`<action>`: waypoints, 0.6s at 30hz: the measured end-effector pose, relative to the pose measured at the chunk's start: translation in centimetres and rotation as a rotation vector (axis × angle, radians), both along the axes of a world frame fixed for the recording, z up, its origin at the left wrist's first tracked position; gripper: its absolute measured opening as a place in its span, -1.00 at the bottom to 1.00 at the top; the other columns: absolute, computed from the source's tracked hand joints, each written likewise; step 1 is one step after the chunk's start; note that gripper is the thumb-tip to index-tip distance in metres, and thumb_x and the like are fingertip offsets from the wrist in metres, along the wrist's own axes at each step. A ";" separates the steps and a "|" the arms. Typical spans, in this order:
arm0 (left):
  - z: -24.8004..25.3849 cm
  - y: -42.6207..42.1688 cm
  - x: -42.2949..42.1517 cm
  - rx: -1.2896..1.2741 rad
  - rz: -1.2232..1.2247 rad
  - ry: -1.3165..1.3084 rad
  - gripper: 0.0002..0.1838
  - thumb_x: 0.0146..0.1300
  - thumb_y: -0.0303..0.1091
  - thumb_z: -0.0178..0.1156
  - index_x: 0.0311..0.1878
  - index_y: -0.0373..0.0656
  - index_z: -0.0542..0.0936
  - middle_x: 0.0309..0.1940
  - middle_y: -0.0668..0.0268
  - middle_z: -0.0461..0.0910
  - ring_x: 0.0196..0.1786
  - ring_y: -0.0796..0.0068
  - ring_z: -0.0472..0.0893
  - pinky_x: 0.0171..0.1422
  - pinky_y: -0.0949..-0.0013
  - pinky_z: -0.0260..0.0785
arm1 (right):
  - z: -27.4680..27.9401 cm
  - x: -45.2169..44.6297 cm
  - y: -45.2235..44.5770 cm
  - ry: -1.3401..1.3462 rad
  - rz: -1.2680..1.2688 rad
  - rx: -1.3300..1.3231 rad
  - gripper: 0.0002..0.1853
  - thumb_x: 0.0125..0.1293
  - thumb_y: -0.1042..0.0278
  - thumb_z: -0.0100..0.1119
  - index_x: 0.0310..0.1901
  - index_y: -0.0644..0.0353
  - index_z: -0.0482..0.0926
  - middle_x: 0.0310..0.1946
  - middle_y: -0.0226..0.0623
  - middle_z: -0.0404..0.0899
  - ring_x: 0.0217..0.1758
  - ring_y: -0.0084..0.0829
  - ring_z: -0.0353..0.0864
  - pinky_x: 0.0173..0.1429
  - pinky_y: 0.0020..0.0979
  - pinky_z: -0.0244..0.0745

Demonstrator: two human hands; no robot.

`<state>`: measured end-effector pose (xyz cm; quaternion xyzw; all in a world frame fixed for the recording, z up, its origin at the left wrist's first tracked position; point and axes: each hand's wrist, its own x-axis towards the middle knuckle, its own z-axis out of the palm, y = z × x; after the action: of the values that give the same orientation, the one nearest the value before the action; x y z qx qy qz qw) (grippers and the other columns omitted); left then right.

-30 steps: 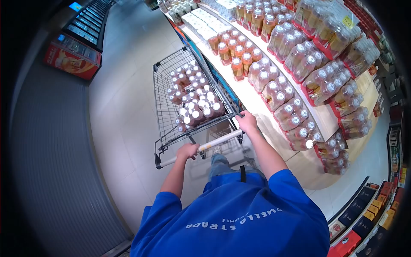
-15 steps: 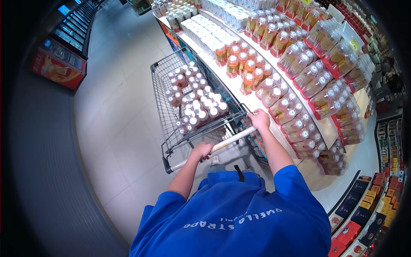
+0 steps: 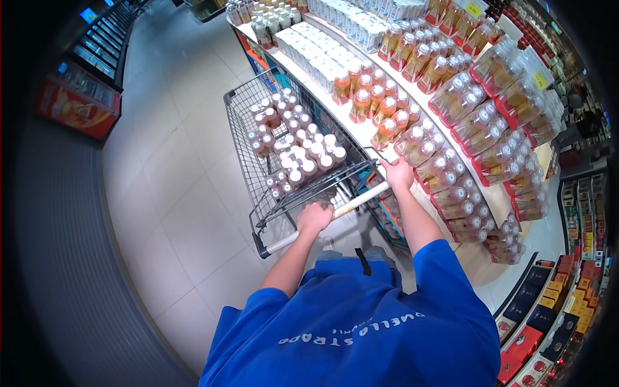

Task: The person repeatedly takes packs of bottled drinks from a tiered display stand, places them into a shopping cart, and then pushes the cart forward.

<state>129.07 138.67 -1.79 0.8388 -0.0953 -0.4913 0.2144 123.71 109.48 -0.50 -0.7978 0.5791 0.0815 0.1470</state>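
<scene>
Both of my hands hold the pale handle bar (image 3: 351,204) of a wire shopping cart (image 3: 244,169). My left hand (image 3: 314,218) is wrapped round the bar left of its middle. Near the bar's right end, my right hand (image 3: 397,174) is closed round it, close to the display shelf. Inside the cart stand several packs of dark bottles with white caps (image 3: 307,158). The caps hide most of each bottle from above. Some fingers of both hands are out of sight under the bar.
A curved display shelf (image 3: 361,132) runs along the cart's right side, carrying orange-brown bottles (image 3: 385,108), shrink-wrapped packs (image 3: 461,126) and white cartons (image 3: 316,48). Pale floor tiles (image 3: 187,213) extend on the left beside a grey ribbed wall (image 3: 71,238). A red cooler (image 3: 80,103) stands at the upper left.
My left hand has shifted slightly right and up along the bar, still round it. The cart has turned a little relative to the shelf; my right hand keeps its grip.
</scene>
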 end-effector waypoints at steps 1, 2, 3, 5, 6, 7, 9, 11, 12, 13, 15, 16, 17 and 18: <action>0.2 -0.1 0.2 0.006 -0.003 0.005 -0.35 0.30 0.19 0.03 0.16 -0.12 0.74 0.17 -0.03 0.70 0.26 -0.02 0.67 0.38 0.02 0.50 | 0.0 0.1 0.2 -0.004 -0.018 0.020 -0.42 0.15 -0.32 0.50 -0.18 0.12 0.74 -0.18 -0.17 0.80 -0.04 -0.12 0.77 0.08 -0.11 0.61; 0.3 -0.3 0.6 0.008 -0.003 0.006 -0.36 0.30 0.19 0.03 0.15 -0.11 0.75 0.17 -0.02 0.71 0.26 -0.01 0.67 0.38 0.02 0.50 | -0.1 0.2 0.1 -0.012 -0.033 0.037 -0.43 0.17 -0.32 0.49 -0.17 0.12 0.75 -0.18 -0.17 0.80 -0.03 -0.12 0.77 0.09 -0.10 0.61; 0.4 -0.2 0.9 0.013 -0.007 0.005 -0.36 0.29 0.19 0.03 0.15 -0.11 0.75 0.17 -0.01 0.71 0.25 0.00 0.68 0.38 0.03 0.50 | -0.6 0.0 0.2 -0.044 -0.050 0.039 -0.43 0.18 -0.31 0.48 -0.15 0.11 0.75 -0.16 -0.16 0.80 -0.02 -0.11 0.77 0.10 -0.11 0.61; -0.7 -0.1 0.8 0.008 0.010 -0.032 -0.37 0.29 0.18 0.04 0.14 -0.07 0.75 0.16 0.01 0.72 0.24 0.01 0.68 0.37 0.03 0.51 | -1.9 -0.5 0.4 -0.115 -0.088 0.045 -0.44 0.21 -0.30 0.46 -0.12 0.11 0.76 -0.14 -0.14 0.80 0.00 -0.11 0.77 0.12 -0.11 0.60; -0.9 -0.1 0.8 0.007 0.013 -0.047 -0.38 0.28 0.18 0.04 0.14 -0.05 0.76 0.16 0.02 0.72 0.24 0.02 0.69 0.36 0.04 0.51 | -2.2 -0.7 0.4 -0.128 -0.085 0.076 -0.45 0.29 -0.30 0.37 -0.05 0.09 0.76 -0.11 -0.11 0.80 0.04 -0.08 0.76 0.16 -0.11 0.59; -1.2 -0.2 0.9 0.013 0.015 -0.052 -0.39 0.28 0.18 0.04 0.14 -0.04 0.76 0.16 0.02 0.72 0.24 0.02 0.69 0.36 0.04 0.51 | -2.7 -0.8 0.3 -0.150 -0.068 0.075 -0.45 0.31 -0.29 0.34 -0.03 0.09 0.76 -0.10 -0.11 0.80 0.05 -0.07 0.76 0.17 -0.12 0.59; -1.7 -0.3 1.0 0.027 0.000 -0.053 -0.40 0.27 0.18 0.05 0.14 -0.01 0.76 0.16 0.02 0.72 0.23 0.02 0.69 0.36 0.05 0.51 | -3.5 -1.5 0.3 -0.186 -0.053 0.072 -0.46 0.36 -0.28 0.28 0.01 0.08 0.75 -0.09 -0.10 0.80 0.07 -0.06 0.76 0.18 -0.12 0.59; -2.9 -0.4 0.9 0.037 0.011 -0.067 -0.41 0.25 0.18 0.08 0.14 0.02 0.77 0.13 0.02 0.73 0.22 0.00 0.69 0.35 0.05 0.51 | -3.9 -2.6 0.4 -0.244 -0.050 0.144 -0.45 0.46 -0.28 0.12 0.12 0.05 0.69 -0.02 -0.01 0.78 0.13 0.01 0.73 0.26 -0.09 0.55; -3.5 -0.2 0.8 0.027 0.019 -0.072 -0.41 0.25 0.18 0.08 0.13 0.02 0.77 0.12 0.01 0.74 0.22 -0.01 0.69 0.35 0.04 0.51 | -4.2 -3.6 0.6 -0.291 -0.040 0.165 -0.44 0.48 -0.29 0.08 0.16 0.04 0.66 -0.01 0.02 0.77 0.14 0.04 0.73 0.26 -0.08 0.54; -3.7 -0.1 0.9 0.019 0.026 -0.074 -0.41 0.25 0.18 0.09 0.13 0.02 0.77 0.11 0.01 0.74 0.21 -0.01 0.69 0.34 0.04 0.51 | -3.8 -4.2 1.2 -0.335 -0.031 0.188 -0.42 0.50 -0.30 0.04 0.20 0.02 0.64 -0.01 0.05 0.76 0.14 0.06 0.72 0.27 -0.06 0.54; -4.3 -0.2 0.9 0.022 0.034 -0.106 -0.41 0.25 0.18 0.09 0.12 -0.01 0.77 0.10 -0.03 0.74 0.20 -0.03 0.70 0.33 0.04 0.51 | -3.9 -5.6 1.8 -0.376 0.009 0.159 -0.43 0.55 -0.28 0.03 0.18 0.09 0.62 -0.23 -0.08 0.76 -0.13 -0.12 0.78 0.06 -0.17 0.59; -4.7 -0.2 0.9 0.028 0.028 -0.112 -0.40 0.25 0.18 0.09 0.12 -0.02 0.77 0.09 -0.04 0.74 0.19 -0.03 0.70 0.33 0.04 0.51 | -4.3 -6.5 2.1 -0.447 -0.058 0.295 -0.43 0.56 -0.27 0.03 0.15 0.12 0.63 -0.27 -0.15 0.74 -0.23 -0.24 0.74 -0.04 -0.23 0.60; -5.1 -0.1 0.8 0.035 0.020 -0.118 -0.40 0.25 0.18 0.09 0.12 -0.03 0.77 0.09 -0.04 0.74 0.19 -0.04 0.70 0.33 0.03 0.51 | -4.7 -7.6 2.3 -0.520 -0.129 0.428 -0.44 0.58 -0.26 0.03 0.13 0.14 0.64 -0.31 -0.22 0.72 -0.34 -0.37 0.71 -0.14 -0.28 0.60; -4.9 0.1 0.7 -0.002 0.031 -0.129 -0.38 0.25 0.19 0.09 0.12 -0.06 0.77 0.05 -0.07 0.74 0.18 -0.06 0.70 0.33 0.02 0.51 | -6.4 -9.3 2.3 -0.605 -0.110 0.484 -0.46 0.60 -0.21 0.02 0.08 0.18 0.67 -0.36 -0.31 0.67 -0.45 -0.57 0.59 -0.26 -0.39 0.55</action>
<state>129.73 138.72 -6.72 0.8699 -0.0964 -0.4327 0.2162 114.41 111.82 -6.93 -0.6958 0.5155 -0.0309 0.4992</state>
